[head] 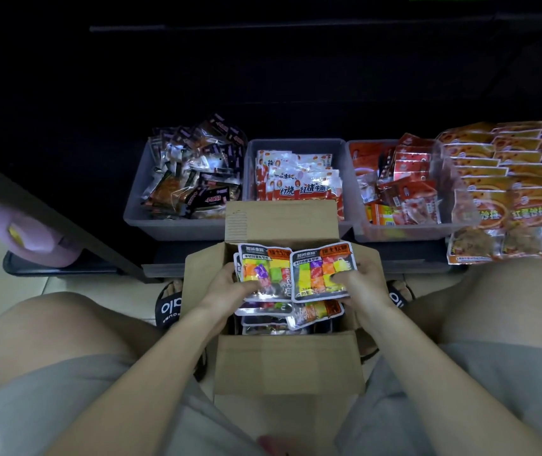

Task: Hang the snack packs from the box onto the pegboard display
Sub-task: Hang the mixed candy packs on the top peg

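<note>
An open cardboard box (287, 360) stands on the floor between my knees. Inside it lie several snack packs (315, 313) with bright multicoloured cubes printed on them. My left hand (226, 286) grips a small stack of these packs (264, 269) over the box, thumb on the front. My right hand (363, 281) holds another pack (323, 268) beside it, edges touching. The pegboard display is not visible; the upper part of the view is dark.
Three grey bins stand behind the box: dark packs (190, 179), red-and-white packs (295, 179), red packs (401, 192). Orange packs (506, 179) hang or lie in rows at right. A pink object (39, 238) sits at left. My sandalled feet flank the box.
</note>
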The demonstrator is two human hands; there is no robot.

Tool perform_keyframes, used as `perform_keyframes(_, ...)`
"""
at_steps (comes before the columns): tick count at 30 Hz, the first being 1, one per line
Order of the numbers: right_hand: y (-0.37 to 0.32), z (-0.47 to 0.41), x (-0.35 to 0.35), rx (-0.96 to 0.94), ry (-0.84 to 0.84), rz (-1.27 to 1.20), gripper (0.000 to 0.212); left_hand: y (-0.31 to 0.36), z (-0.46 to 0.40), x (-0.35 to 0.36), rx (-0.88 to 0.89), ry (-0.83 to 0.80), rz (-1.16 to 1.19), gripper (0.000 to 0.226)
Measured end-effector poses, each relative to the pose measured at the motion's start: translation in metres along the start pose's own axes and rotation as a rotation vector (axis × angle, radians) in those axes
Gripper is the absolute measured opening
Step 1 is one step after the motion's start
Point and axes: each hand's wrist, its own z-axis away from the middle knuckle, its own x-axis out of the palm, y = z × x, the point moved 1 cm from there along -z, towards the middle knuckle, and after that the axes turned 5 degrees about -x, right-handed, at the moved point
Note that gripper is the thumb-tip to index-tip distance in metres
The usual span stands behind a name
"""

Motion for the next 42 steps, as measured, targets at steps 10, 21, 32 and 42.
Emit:
perform_keyframes(10, 0.002, 0.008, -0.004, -0.038, -0.118, 0.163, 0.032, 0.011, -0.005, 0.009, 0.054, -0.093, -0.325, 0.041)
perform_keyframes(21, 0.018, 0.002, 0.010, -0.002, -0.197, 0.136, 0.029, 0.008, -0.002, 0.017, 0.080, -0.125, -0.168, 0.043)
perform_keyframes(32, -0.021, 0.016, 0.027, 0.007, -0.338, -0.111, 0.043, 0.046, 0.032, -0.018, 0.212, -0.005, -0.029, 0.037)
perform_keyframes(42, -0.173, 0.073, 0.096, -0.340, -0.579, -0.074, 0.052, 0.154, 0.105, -0.101, 0.582, 0.109, 0.161, 0.029)
